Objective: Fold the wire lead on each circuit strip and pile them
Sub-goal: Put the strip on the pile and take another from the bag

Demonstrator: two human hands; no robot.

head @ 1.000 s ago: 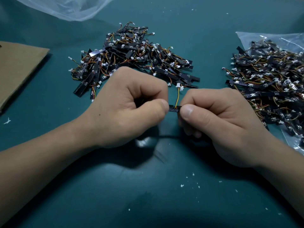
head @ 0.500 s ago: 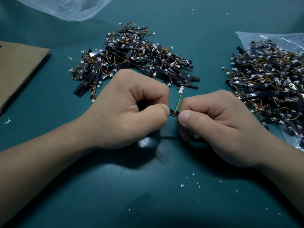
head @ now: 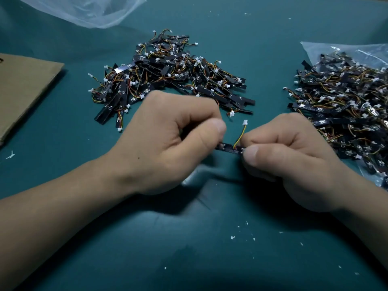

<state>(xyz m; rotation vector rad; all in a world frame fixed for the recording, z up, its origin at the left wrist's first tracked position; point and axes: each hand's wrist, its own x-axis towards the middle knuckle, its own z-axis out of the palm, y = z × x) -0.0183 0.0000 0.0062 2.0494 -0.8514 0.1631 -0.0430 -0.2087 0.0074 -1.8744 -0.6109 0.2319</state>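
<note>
Strip (head: 230, 149): held level between both hands, over the mat (head: 147, 244).
Left hand (head: 168, 143): curled round its left end (thumb blurred).
Right hand (head: 294, 162): right end pinched.
Lead (head: 241, 135): upright, connector (head: 245, 122) topmost.

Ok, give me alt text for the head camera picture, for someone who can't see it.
The left hand and right hand hold one black circuit strip between them over a teal table, its wire lead sticking up. One pile of strips lies behind the hands; another pile sits on a clear bag at the right.
</note>
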